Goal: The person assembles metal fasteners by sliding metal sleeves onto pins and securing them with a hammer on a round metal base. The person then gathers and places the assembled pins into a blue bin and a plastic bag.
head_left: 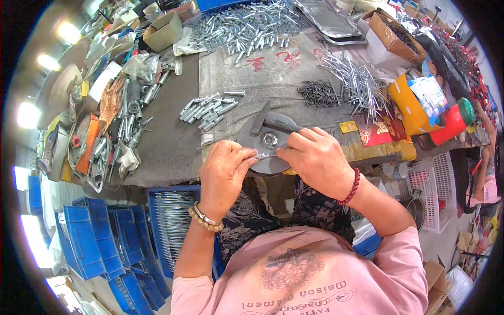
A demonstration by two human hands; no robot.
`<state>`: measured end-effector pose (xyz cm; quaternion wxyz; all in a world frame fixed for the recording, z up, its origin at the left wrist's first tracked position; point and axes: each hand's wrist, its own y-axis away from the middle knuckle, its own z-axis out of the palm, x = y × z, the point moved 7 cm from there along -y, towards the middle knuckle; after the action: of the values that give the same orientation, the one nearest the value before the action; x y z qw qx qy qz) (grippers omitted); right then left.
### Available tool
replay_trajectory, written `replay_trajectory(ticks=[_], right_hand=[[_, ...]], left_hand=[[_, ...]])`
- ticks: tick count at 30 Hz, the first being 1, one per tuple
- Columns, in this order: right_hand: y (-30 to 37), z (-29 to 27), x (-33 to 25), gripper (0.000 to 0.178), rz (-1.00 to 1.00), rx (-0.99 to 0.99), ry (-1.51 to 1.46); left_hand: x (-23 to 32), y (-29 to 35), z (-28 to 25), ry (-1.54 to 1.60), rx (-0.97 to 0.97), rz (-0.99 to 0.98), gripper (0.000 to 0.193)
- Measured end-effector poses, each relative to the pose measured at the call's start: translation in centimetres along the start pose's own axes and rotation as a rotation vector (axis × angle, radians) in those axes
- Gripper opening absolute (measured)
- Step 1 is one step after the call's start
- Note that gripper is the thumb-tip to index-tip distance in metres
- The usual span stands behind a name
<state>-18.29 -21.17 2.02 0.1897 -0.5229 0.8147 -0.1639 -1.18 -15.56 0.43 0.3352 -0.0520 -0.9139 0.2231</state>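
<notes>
My left hand (226,170) is closed in a pinch at the near edge of a round grey metal plate (251,140). Between its fingertips and those of my right hand (319,160) is a small shiny metal piece (264,156), too small to make out fully. The right hand is also pinched closed at the piece's other end. On the plate rests a hammer (261,119), its handle running right to behind my right hand's knuckles. A round toothed metal piece (269,139) sits at the plate's middle.
Left of the plate lie metal sleeves (210,110). Black screws (318,93) and long thin rods (357,79) are piled to the right, near a red-green jar (452,123). A large heap of metal sleeves (252,26) covers the far side. Blue crates (89,236) stand lower left.
</notes>
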Motion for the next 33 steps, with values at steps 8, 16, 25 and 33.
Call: replay_trajectory(ticks=[8, 16, 25, 33], right_hand=[[-0.1, 0.4, 0.1, 0.014, -0.027, -0.008, -0.039], [0.4, -0.7, 1.1, 0.014, 0.071, 0.137, -0.079], [0.8, -1.6, 10.2, 0.015, 0.358, 0.130, 0.105], [-2.3, 0.7, 10.8, 0.011, 0.185, -0.063, 0.289]], left_hand=[[0.0, 0.5, 0.4, 0.027, -0.013, -0.005, 0.016], [0.1, 0.7, 0.5, -0.001, -0.008, 0.005, 0.018], [0.1, 0.9, 0.6, -0.008, 0.010, 0.003, 0.019], [0.3, 0.9, 0.4, 0.007, 0.034, 0.023, 0.019]])
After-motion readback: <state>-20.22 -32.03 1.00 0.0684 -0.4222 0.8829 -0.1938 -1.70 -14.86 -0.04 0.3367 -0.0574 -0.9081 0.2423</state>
